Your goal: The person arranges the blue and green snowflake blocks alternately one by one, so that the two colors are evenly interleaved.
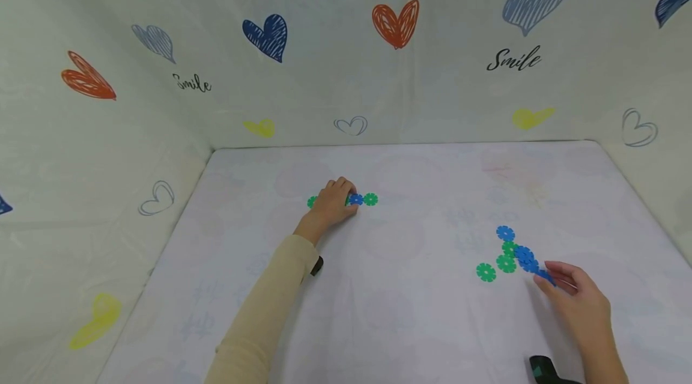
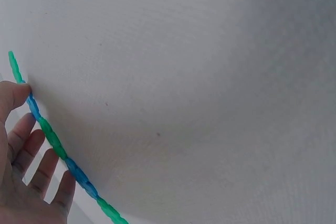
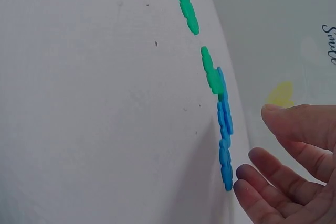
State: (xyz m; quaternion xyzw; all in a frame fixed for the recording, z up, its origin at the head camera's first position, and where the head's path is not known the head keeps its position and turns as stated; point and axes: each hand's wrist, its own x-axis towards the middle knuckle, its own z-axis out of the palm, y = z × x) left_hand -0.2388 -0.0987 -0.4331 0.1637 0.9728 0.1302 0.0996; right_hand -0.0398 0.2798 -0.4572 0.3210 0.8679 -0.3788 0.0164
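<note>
In the head view, a row of flat, notched, flower-shaped plastic discs lies at the table's middle, green and blue in turn. My left hand (image 1: 334,202) reaches over the row. Its thumb and index finger pinch a blue disc (image 1: 356,199) next to the right-end green disc (image 1: 370,199); the palm hides part of the row. At the right, my right hand (image 1: 581,297) hovers at a loose group of discs, nearest a blue disc (image 1: 546,277). In the right wrist view its thumb stands well apart from the fingers, which lie close beside a blue disc (image 3: 226,169).
The loose group also has overlapping blue discs (image 1: 524,256), a blue disc (image 1: 505,233) at its top, and green discs (image 1: 506,264), one green disc (image 1: 486,272) lying apart. A white cloth (image 1: 411,312) covers the table. Behind hangs a curtain (image 1: 324,89) printed with hearts.
</note>
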